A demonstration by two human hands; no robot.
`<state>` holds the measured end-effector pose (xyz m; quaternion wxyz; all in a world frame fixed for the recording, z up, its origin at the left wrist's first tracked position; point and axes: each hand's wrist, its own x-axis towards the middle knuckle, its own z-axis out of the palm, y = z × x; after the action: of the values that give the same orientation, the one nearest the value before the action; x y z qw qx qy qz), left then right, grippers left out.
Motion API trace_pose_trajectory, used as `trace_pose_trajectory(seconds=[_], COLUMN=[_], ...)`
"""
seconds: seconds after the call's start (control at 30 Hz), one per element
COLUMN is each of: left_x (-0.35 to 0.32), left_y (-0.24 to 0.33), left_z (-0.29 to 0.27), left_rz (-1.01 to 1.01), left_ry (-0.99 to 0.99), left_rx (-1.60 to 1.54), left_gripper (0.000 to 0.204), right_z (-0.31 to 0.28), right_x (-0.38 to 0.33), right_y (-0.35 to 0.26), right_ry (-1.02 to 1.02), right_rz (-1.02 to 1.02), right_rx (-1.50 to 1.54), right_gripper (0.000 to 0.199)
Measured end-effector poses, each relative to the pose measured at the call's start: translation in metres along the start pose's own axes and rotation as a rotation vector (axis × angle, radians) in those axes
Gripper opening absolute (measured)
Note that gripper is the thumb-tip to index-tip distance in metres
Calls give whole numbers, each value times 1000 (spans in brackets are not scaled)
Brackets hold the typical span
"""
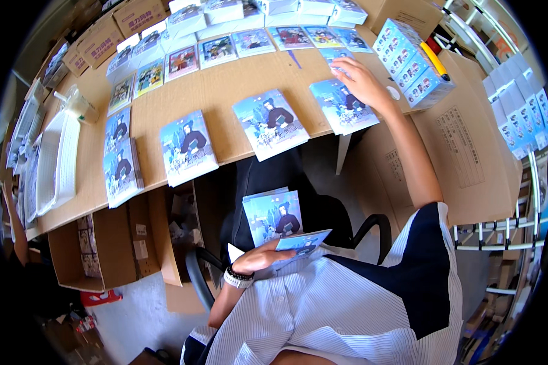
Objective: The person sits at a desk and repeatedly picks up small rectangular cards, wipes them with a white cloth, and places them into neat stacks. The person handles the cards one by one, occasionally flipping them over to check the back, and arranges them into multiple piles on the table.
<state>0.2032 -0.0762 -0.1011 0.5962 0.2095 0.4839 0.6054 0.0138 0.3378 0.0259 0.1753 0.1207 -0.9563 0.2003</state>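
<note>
Left grip [257,260] pinches glossy booklets [307,244]; right grip [365,84], spread, hangs over a matching stack [340,114], lettered cardboard [466,158] to its right.

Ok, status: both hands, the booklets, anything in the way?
Left hand holding blue booklets above the lap. Right hand over the rightmost front stack, contact unclear. Blue boxes to its right; no obstruction seen.

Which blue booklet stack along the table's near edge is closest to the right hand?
The rightmost booklet stack: in this view the right hand overlaps it; the others lie farther left.
</note>
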Motion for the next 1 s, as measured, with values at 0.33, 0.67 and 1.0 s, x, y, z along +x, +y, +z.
trace_pose_trajectory(seconds=[0.33,0.67,1.0], left_x=[-15,-14,-15], left_y=[30,39,67], left_z=[-1,4,8], left_rz=[334,513,374], left_ry=[160,74,122], left_rx=[-582,-309,-38], left_gripper=[71,93,103], right_z=[-9,-16,-12], right_x=[-93,-96,-86], right_y=[-214,-233,-230], right_ry=[-559,-469,-598], right_rz=[-386,-433,-333], right_rx=[550,644,533], right_gripper=[36,24,10])
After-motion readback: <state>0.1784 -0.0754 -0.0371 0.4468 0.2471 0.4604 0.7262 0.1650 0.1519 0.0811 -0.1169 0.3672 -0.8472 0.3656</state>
